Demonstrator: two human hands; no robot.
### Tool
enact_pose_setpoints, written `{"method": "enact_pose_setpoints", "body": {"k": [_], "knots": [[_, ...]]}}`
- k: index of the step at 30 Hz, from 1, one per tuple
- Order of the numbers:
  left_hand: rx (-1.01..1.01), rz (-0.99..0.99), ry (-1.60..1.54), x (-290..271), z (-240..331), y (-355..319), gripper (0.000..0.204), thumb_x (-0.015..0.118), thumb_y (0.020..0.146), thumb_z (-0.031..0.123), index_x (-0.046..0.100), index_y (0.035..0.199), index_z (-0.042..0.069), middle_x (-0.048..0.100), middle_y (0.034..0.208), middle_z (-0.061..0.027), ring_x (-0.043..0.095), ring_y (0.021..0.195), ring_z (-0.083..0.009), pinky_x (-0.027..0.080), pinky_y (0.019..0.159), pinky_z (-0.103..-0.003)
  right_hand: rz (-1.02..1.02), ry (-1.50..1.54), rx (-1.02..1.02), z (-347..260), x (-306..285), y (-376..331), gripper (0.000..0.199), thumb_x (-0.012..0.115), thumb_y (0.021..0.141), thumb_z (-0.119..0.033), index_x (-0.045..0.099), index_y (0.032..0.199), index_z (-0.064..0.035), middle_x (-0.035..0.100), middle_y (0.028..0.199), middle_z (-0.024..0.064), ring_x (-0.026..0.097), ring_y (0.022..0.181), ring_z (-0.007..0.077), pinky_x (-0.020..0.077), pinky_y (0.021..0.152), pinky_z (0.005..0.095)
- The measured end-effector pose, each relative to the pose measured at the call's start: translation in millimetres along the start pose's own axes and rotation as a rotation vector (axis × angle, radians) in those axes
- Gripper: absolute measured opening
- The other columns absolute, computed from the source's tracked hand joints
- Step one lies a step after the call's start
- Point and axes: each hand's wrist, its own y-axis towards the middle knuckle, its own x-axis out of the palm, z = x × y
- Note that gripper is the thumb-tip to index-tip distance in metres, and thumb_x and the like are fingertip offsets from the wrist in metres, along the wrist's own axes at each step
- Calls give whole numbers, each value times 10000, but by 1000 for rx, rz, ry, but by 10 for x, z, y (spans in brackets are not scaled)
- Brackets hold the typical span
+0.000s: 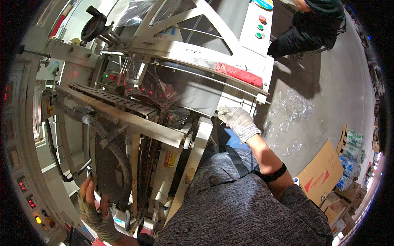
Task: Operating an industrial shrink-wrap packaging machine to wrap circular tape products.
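My right hand [240, 122], in a pale knitted glove, is at the near edge of the machine's conveyor bed [203, 98]. Its fingers are curled together, and what they hold, if anything, is hidden. My left hand [96, 215], in a worn glove that leaves the fingertips bare, is low at the left beside the machine's frame. Its fingers are stretched upward and apart, with nothing seen in them. Crumpled clear film [176, 104] lies inside the machine between the slotted metal bar [115, 100] and the bed. A ribbed grey hose [113, 143] hangs below that bar.
A red wrapped roll [238, 74] lies along the white frame, near a red button and two green ones. Clear plastic film [289, 119] is heaped on the floor. A cardboard sheet [322, 172] leans at lower right. Another person [308, 28] stands at upper right. A control panel [30, 192] lines the left.
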Motion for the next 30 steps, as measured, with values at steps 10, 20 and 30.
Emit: {"method": "enact_pose_setpoints", "body": {"k": [10, 20, 30], "knots": [[27, -79, 19, -50, -219, 126, 403, 555, 769, 36, 496, 1168, 36, 516, 1181, -151, 490, 1092, -308, 390, 917, -398, -13, 44, -12, 231, 256, 102, 314, 489, 840, -348, 632, 843, -68, 612, 861, 158, 581, 811, 318, 465, 733, 394], [76, -104, 110, 4, -374, 282, 389, 551, 769, 45, 508, 1155, 33, 526, 1167, -142, 506, 1070, -302, 381, 919, -393, -58, -74, 7, 182, 275, 225, 275, 519, 827, -318, 642, 883, -78, 625, 841, 131, 587, 773, 293, 462, 695, 361], [-97, -197, -24, 306, -806, 369, 441, 597, 717, 10, 520, 1147, 73, 527, 1153, -125, 504, 1068, -304, 392, 908, -381, -12, -137, -38, 98, 295, 360, 304, 510, 825, -344, 615, 814, -59, 611, 770, 142, 585, 720, 307, 460, 653, 391]]}}
